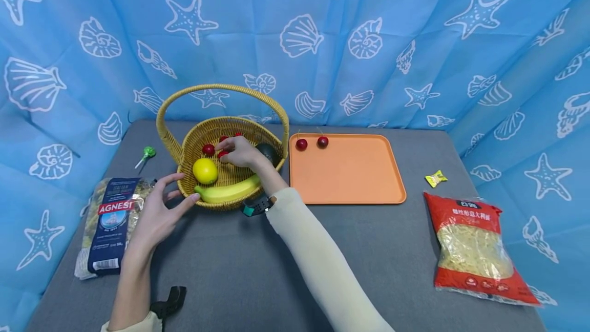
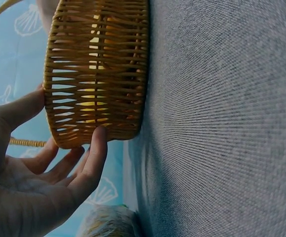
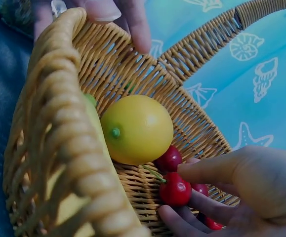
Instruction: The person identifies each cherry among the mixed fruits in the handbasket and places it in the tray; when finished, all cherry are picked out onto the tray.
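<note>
A wicker basket point(image 1: 249, 126) with a tall handle holds a lemon point(image 1: 205, 171), a banana point(image 1: 230, 192), several red cherries point(image 1: 208, 149) and a dark green, rounded fruit point(image 1: 268, 153), partly hidden by the right arm. My left hand point(image 1: 159, 213) grips the basket's near-left rim; the left wrist view shows thumb and fingers spread against the wicker side point(image 2: 96, 79). Inside the basket, my right hand point(image 1: 241, 151) pinches a cherry point(image 3: 175, 189) between thumb and fingers. That cherry has a green stem and lies close to the lemon point(image 3: 138, 129) and other cherries.
Right of the basket lies an orange tray point(image 1: 345, 173) with two cherries point(image 1: 322, 142) at its far left. A yellow-wrapped candy point(image 1: 435, 178) and a red pasta bag point(image 1: 477, 250) lie at right. An AGNESI pasta bag point(image 1: 112, 224) and green lollipop point(image 1: 148, 152) lie at left.
</note>
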Demonstrator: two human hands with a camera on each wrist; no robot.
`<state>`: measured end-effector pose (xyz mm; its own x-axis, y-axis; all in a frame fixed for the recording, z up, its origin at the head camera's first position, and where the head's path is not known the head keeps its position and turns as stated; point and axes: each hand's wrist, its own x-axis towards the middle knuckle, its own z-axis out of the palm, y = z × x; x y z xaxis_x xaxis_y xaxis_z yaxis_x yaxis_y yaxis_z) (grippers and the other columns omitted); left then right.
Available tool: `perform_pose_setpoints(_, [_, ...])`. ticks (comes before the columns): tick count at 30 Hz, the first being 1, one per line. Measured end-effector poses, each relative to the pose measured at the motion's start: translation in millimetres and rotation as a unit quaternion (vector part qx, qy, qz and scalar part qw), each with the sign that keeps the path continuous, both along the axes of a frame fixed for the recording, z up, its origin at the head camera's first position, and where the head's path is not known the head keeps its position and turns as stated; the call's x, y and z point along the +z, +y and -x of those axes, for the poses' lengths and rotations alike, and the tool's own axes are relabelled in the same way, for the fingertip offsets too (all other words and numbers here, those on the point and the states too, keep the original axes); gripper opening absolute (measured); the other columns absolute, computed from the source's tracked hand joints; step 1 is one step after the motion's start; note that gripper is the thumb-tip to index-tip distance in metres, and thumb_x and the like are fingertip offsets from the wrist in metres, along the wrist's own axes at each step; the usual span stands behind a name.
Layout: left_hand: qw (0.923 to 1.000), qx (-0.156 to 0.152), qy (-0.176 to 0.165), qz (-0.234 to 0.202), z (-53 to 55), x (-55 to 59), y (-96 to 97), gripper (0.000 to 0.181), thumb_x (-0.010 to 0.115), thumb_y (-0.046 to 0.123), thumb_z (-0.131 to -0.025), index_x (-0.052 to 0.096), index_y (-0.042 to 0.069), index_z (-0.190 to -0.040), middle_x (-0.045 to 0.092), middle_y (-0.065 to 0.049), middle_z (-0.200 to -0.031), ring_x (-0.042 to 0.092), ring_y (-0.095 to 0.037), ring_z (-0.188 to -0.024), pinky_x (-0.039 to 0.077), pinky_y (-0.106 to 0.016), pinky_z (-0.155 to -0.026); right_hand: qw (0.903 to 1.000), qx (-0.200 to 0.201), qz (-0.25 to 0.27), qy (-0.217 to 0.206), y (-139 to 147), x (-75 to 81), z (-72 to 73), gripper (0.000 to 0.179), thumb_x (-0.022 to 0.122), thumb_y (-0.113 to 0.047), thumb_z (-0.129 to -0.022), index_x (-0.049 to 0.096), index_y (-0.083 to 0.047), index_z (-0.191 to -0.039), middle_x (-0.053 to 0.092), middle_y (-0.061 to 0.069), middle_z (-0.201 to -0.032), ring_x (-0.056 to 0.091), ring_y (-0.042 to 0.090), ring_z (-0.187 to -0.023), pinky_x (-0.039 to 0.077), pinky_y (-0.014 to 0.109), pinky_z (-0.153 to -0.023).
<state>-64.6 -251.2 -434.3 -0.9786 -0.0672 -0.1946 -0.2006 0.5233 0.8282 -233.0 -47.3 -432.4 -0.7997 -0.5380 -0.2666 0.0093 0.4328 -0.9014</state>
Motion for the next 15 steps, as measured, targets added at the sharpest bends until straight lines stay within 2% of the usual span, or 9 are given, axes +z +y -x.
perform_pose_setpoints(2, [1.0, 0.002, -0.002, 0.002, 0.0, 0.5, 0.4, 0.084, 0.071, 0.049, -0.104, 0.031, 0.013, -0.169, 0.019, -0.026, -0.18, 0.045, -0.056, -0.152, 0.055, -0.069, -0.11, 1.0, 0.005, -0.003, 0.003, -0.4, -1.7, -0.4, 0.034, 0.066, -0.002, -0.105, 0.07, -0.002, -0.139, 0.067, 0.017, -0.149, 0.066, 0.025, -0.127, 0.059, 0.03, -0.1])
perform_pose_setpoints(4, [1.0, 0.002, -0.002, 0.002, -0.1, 0.9, 0.6, 0.084, 0.07, 0.05, -0.104, 0.031, 0.012, -0.169, 0.019, -0.026, -0.18, 0.045, -0.056, -0.152, 0.055, -0.069, -0.11, 0.9999, 0.006, -0.008, 0.008, -0.8, -3.3, -1.0, 0.034, 0.066, -0.001, -0.105, 0.071, -0.002, -0.139, 0.068, 0.017, -0.148, 0.066, 0.02, -0.105, 0.055, 0.024, -0.084])
perform_pose_setpoints(6, [1.0, 0.002, -0.002, 0.003, -0.1, 1.1, 0.6, 0.084, 0.07, 0.05, -0.104, 0.031, 0.012, -0.169, 0.02, -0.026, -0.18, 0.045, -0.056, -0.151, 0.055, -0.069, -0.11, 0.9999, 0.004, -0.012, 0.011, -1.5, -4.6, -1.6, 0.034, 0.066, 0.0, -0.105, 0.072, -0.003, -0.138, 0.068, 0.017, -0.148, 0.058, 0.015, -0.086, 0.048, 0.02, -0.072])
perform_pose_setpoints(8, [1.0, 0.002, -0.003, 0.002, -0.2, 1.1, 0.4, 0.084, 0.07, 0.05, -0.104, 0.031, 0.012, -0.169, 0.02, -0.026, -0.18, 0.045, -0.056, -0.152, 0.055, -0.069, -0.11, 0.9998, 0.003, -0.012, 0.013, -2.0, -5.4, -2.7, 0.035, 0.067, 0.002, -0.104, 0.072, -0.001, -0.138, 0.067, 0.019, -0.147, 0.052, 0.015, -0.077, 0.044, 0.02, -0.066])
perform_pose_setpoints(11, [1.0, 0.0, -0.003, 0.001, -0.2, 0.7, -0.2, 0.084, 0.07, 0.05, -0.104, 0.031, 0.012, -0.169, 0.019, -0.026, -0.18, 0.045, -0.056, -0.152, 0.055, -0.069, -0.11, 0.9995, -0.003, -0.021, 0.025, -3.0, -4.9, -4.8, 0.036, 0.068, 0.004, -0.102, 0.072, -0.001, -0.138, 0.068, 0.019, -0.145, 0.051, 0.015, -0.08, 0.044, 0.021, -0.066])
perform_pose_setpoints(15, [1.0, -0.002, -0.005, -0.002, -0.4, 0.0, -1.1, 0.084, 0.07, 0.049, -0.105, 0.031, 0.012, -0.169, 0.018, -0.026, -0.18, 0.044, -0.056, -0.152, 0.054, -0.07, -0.111, 0.9982, -0.009, -0.034, 0.048, -3.5, -2.0, -7.5, 0.033, 0.072, 0.001, -0.101, 0.074, -0.002, -0.134, 0.07, 0.018, -0.14, 0.06, 0.018, -0.098, 0.047, 0.021, -0.075])
